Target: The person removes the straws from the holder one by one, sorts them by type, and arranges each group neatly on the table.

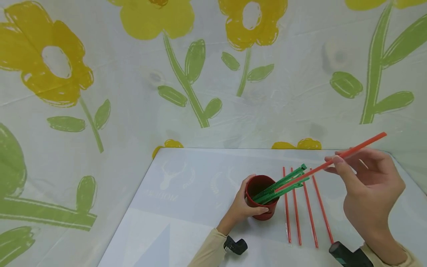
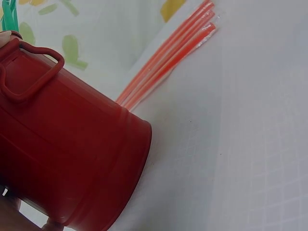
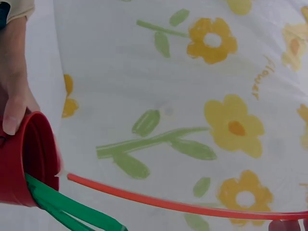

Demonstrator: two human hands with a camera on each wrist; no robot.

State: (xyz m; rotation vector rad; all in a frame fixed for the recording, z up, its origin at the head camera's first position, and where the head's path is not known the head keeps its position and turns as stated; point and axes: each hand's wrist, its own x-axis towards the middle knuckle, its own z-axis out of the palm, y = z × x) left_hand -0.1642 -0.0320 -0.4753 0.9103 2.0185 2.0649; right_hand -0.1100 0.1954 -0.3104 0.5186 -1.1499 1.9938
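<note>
While the green sticks (image 1: 271, 189) are inside, the red straws (image 1: 310, 215) are outside

While I follow from my distant station, the head view shows me a flowered cloth (image 1: 116, 74) behind a pale table (image 1: 186, 207). I judge that the work is only partly done: the green sticks lean in the red cup (image 2: 82, 139), but five straws are not yet in it, four lying on the table at its right and one, the held straw (image 1: 317, 169), in the air. The cup looks plain and smooth, with a bent handle (image 2: 41, 50); it is tilted, its mouth toward the right, and I cannot tell if its base touches the table. The left hand (image 1: 242, 205) is wrapped around it. The right hand (image 1: 373, 185) pinches the held straw, whose lower end is near the cup's mouth. The sticks look glossy; the straws are thin and straight.
</note>
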